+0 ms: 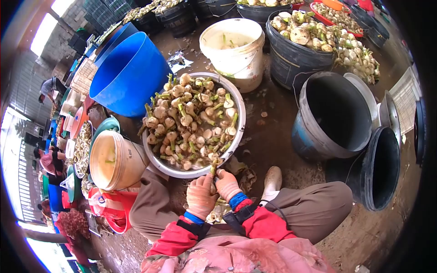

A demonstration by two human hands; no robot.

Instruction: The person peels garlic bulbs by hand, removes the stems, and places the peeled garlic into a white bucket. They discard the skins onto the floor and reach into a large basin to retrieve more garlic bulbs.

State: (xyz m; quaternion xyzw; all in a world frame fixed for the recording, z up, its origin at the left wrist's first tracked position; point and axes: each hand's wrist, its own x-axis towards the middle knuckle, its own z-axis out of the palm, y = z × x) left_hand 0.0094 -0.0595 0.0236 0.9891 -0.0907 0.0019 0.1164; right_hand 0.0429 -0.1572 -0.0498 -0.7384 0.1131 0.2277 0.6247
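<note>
The left hand (201, 198) is gripping a garlic (213, 169), which is pointing its stem at the near rim of the basin (241, 109) of bulbs (185, 119), while the right hand (227, 184) is bending close beside it, its exact grasp impossible to tell.

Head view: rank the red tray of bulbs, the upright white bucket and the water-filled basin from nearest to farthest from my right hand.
From the right hand:
1. Basin, just ahead and left.
2. White bucket, beyond the basin.
3. Red tray, far ahead, right.
</note>
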